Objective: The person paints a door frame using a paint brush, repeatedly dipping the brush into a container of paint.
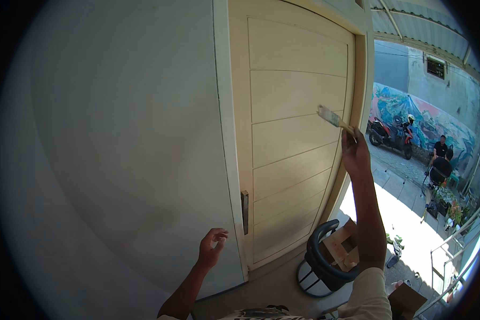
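Observation:
A paintbrush (330, 116) with pale bristles and a light handle is held up in front of the cream panelled door (298, 90). My right hand (356, 154), raised near the door's right edge, is closed round the handle, and the bristles point up and left. Whether the bristles touch the door, I cannot tell. Lower down, my left hand (212, 248) hangs before the white wall (138, 133), left of the dark door handle (245, 212). Its fingers are loosely curved, apart from the thumb, with nothing visible in them.
A round-framed chair (321, 250) with a dark padded rail stands below my right arm, with an open cardboard box (340, 245) by it. Metal railings (456, 250) run at the right. Farther off are a red motorcycle (392, 136), a mural (426, 117) and seated people (440, 154).

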Demonstrator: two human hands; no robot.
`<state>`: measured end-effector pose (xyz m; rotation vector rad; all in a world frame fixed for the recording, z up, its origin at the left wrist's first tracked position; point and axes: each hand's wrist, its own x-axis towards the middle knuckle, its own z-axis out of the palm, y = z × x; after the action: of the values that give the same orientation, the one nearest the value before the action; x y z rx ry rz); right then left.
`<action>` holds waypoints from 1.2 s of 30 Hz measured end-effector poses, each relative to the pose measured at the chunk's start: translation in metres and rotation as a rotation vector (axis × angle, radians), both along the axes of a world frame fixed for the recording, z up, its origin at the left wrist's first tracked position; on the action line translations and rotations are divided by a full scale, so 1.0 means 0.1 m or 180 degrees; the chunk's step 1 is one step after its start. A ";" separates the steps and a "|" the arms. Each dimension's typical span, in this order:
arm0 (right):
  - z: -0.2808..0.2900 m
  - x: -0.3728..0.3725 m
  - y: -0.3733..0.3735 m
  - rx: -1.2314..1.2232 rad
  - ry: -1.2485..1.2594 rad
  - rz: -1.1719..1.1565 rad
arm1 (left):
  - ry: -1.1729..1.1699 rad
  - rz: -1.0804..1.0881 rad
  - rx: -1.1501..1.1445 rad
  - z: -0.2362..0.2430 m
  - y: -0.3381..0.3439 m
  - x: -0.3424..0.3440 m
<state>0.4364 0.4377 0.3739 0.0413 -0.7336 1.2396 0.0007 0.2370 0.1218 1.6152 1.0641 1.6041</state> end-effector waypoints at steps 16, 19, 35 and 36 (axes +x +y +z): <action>4.64 -2.24 1.12 0.1811 -0.0001 -0.0837 | -0.0199 0.1106 0.0599 0.39 0.23 -0.02; 4.83 -2.38 1.13 0.2074 -0.0020 -0.0828 | -0.0212 0.1227 0.0697 0.43 0.33 0.04; 4.99 -2.08 1.33 0.2083 -0.0557 -0.2623 | -0.0308 0.1286 0.0724 0.47 0.60 0.15; 4.97 -1.94 1.39 0.2113 -0.0649 -0.2906 | -0.0280 0.1272 0.0671 0.47 0.61 0.16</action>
<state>0.2424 0.5767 0.8709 0.1101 -1.1445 0.1028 0.0163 0.2980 0.1688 1.5106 1.2640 2.0897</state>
